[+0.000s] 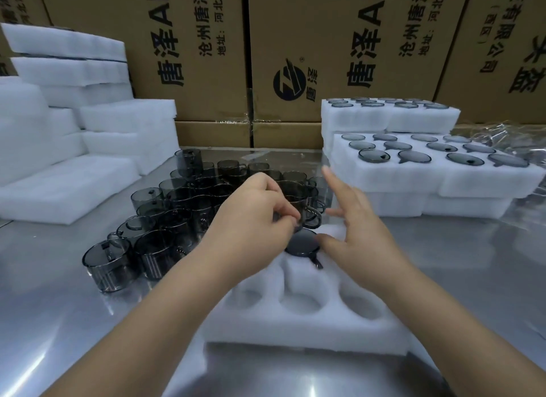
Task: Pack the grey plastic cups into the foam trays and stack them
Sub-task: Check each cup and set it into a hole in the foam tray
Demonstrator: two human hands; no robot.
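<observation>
A white foam tray (pixel 298 328) lies on the steel table in front of me, its three near holes bare. One grey cup (pixel 302 243) sits sunk in a far hole, handle toward me. My left hand (pixel 254 216) pinches a second grey cup (pixel 298 198) by its rim, just above the tray's far edge. My right hand (pixel 354 228) hovers beside it with fingers spread, thumb touching the seated cup's rim. Several loose grey cups (pixel 165 216) crowd the table to the left.
Filled foam trays (pixel 437 172) are stacked at the right, with another filled stack (pixel 390 116) behind. Piles of foam pieces (pixel 74 136) stand at the left. Cardboard boxes (pixel 325 42) wall off the back. Clear plastic film (pixel 508 136) lies at the far right.
</observation>
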